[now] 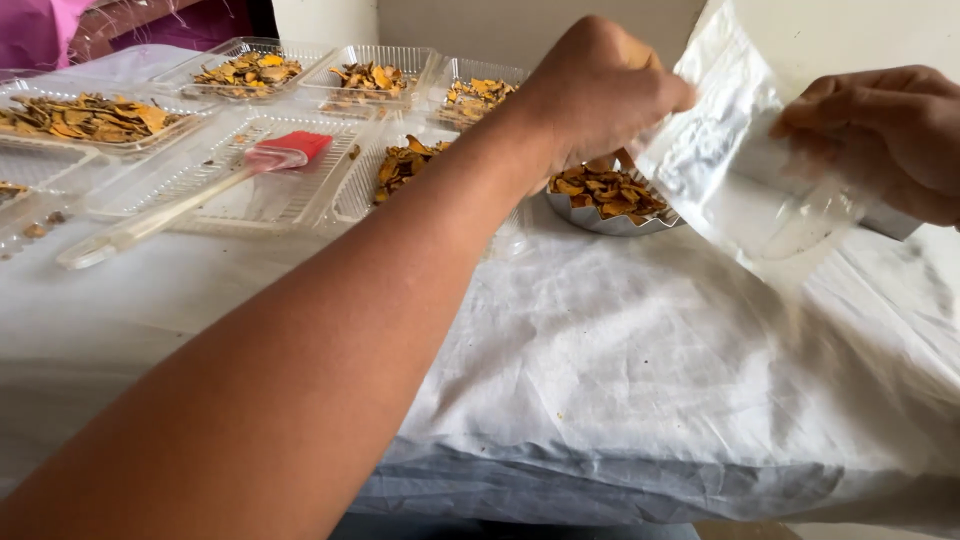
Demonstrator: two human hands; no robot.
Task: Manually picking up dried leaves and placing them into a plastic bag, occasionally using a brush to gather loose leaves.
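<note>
Head cam, clear bag (pixel 745 170) held btwn both hands, left hand (pixel 600 90), right hand (pixel 885 135)

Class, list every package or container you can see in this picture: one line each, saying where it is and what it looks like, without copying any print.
Clear plastic pouch: upper right, held up by the left hand and right hand; transparent, crinkled.
Silver foil cup: centre, under the pouch; fluted rim, holds orange-yellow dried slices.
Clear plastic trays: upper left on the white cloth; rectangular, most holding the same slices.
No signs or screens.
</note>
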